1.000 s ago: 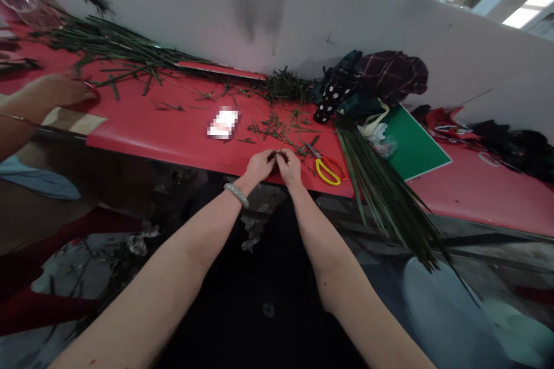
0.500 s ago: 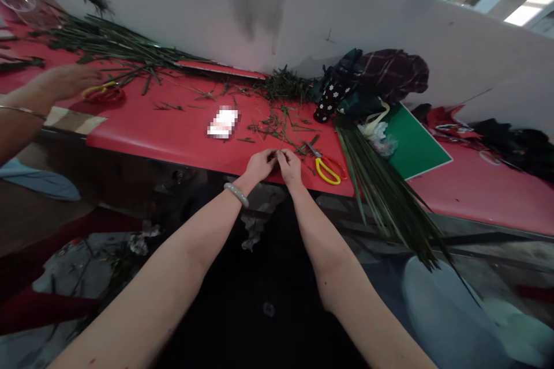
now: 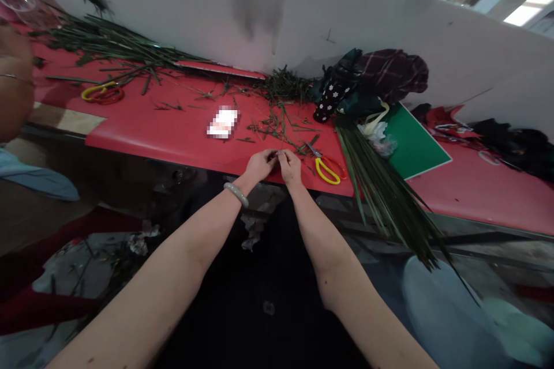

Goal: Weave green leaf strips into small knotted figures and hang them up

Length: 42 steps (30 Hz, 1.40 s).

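Note:
My left hand (image 3: 259,165) and my right hand (image 3: 289,166) meet at the front edge of the red table (image 3: 173,132). Both are closed, fingertips pinched together on a thin leaf strip (image 3: 282,142); most of it is hidden by the fingers. Just right of my right hand lie scissors (image 3: 328,170) with yellow and red handles. Cut leaf scraps (image 3: 277,122) are scattered beyond my hands. A bundle of long green palm leaves (image 3: 381,184) hangs over the table edge further right.
A flower-patterned black object (image 3: 331,102), a plaid cloth bundle (image 3: 396,72) and a green board (image 3: 418,141) stand at the back right. More leaves (image 3: 112,40) and scissors (image 3: 103,93) lie left. A co-worker's arm (image 3: 15,86) is at the left edge. A white partition (image 3: 194,6) rises behind.
The co-worker's hand has moved left, away from the left scissors and partly out of view. My own hands have hardly moved.

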{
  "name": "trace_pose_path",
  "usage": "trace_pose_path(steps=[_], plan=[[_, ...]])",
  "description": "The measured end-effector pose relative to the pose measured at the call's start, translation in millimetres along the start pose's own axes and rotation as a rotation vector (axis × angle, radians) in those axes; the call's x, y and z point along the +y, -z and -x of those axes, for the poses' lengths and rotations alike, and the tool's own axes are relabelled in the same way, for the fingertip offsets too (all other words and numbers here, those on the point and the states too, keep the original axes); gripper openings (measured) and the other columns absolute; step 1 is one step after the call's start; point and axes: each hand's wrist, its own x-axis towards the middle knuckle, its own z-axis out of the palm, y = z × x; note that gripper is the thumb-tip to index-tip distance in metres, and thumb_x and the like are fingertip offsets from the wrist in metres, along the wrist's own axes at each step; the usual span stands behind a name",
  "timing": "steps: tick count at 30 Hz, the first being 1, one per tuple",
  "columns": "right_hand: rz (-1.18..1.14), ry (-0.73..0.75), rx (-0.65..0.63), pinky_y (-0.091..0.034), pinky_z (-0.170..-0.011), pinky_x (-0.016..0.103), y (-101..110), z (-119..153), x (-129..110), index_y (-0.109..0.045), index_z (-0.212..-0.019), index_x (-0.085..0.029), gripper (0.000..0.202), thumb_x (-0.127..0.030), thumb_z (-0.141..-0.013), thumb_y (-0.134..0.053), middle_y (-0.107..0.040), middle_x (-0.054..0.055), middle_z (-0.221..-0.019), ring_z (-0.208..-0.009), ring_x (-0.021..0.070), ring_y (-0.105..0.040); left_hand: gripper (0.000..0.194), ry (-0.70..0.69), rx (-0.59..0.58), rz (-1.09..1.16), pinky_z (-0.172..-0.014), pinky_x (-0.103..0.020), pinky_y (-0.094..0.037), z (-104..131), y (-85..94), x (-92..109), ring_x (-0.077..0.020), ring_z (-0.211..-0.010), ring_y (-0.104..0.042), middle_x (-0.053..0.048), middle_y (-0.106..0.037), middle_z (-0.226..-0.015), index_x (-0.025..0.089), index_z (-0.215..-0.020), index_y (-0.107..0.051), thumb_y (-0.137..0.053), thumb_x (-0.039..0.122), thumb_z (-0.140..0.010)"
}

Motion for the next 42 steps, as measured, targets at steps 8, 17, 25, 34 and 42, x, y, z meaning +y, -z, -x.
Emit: trace_pose_path(steps=[8,17,25,34,42], plan=[[0.004,0.001,0.002,-0.04,-0.061,0.023,0.8,0.7,-2.0,-0.055,-0.069,-0.017,0.034,-0.046,-0.08,-0.04,-0.055,0.0,-0.063,-0.062,0.0114,-0.048,0.033,0.026,0.0,0.054,-0.072,-0.024,-0.046,0.4,-0.6,0.3,-0.0155,-0.079,-0.061,-0.006,-0.067,-0.093,0.017,-0.107,-0.059,-0.047,0.033,-0.08],[0.007,0.005,0.007,-0.04,-0.063,0.024,1.3,1.3,-2.9,-0.056,-0.069,-0.017,0.034,-0.047,-0.079,-0.041,-0.054,0.0,-0.064,-0.063,0.0121,-0.049,0.034,-0.003,0.032,0.089,-0.071,-0.025,-0.046,-1.2,-4.8,-6.9,-0.0154,-0.077,-0.061,-0.006,-0.067,-0.091,0.017,-0.106,-0.06,-0.048,0.033,-0.08],[-0.013,-0.002,0.017,-0.042,-0.07,0.026,0.2,0.2,-2.8,-0.057,-0.069,-0.018,0.031,-0.044,-0.078,-0.043,-0.058,0.002,-0.068,-0.068,0.0136,-0.053,0.034,-0.023,0.069,0.046,-0.078,-0.024,-0.045,0.0,-0.5,-0.5,-0.015,-0.088,-0.058,-0.008,-0.062,-0.105,0.015,-0.108,-0.058,-0.052,0.028,-0.077],[0.023,-0.002,0.058,-0.044,-0.067,0.025,-0.9,-1.3,1.7,-0.057,-0.077,-0.018,0.025,-0.04,-0.079,-0.044,-0.06,0.001,-0.071,-0.067,0.0123,-0.053,0.034,0.03,0.047,0.158,-0.079,-0.025,-0.046,-0.7,0.3,-0.2,-0.0144,-0.087,-0.059,-0.008,-0.064,-0.105,0.016,-0.11,-0.058,-0.052,0.027,-0.078],[0.095,0.044,0.079,-0.045,-0.071,0.027,-3.2,-3.3,6.5,-0.055,-0.085,-0.018,0.016,-0.027,-0.078,-0.044,-0.062,0.004,-0.08,-0.073,0.0134,-0.056,0.03,-0.032,0.177,0.251,-0.089,-0.029,-0.044,-3.1,-5.0,-8.5,-0.0165,-0.099,-0.057,-0.009,-0.062,-0.108,0.016,-0.106,-0.06,-0.048,0.025,-0.081]])
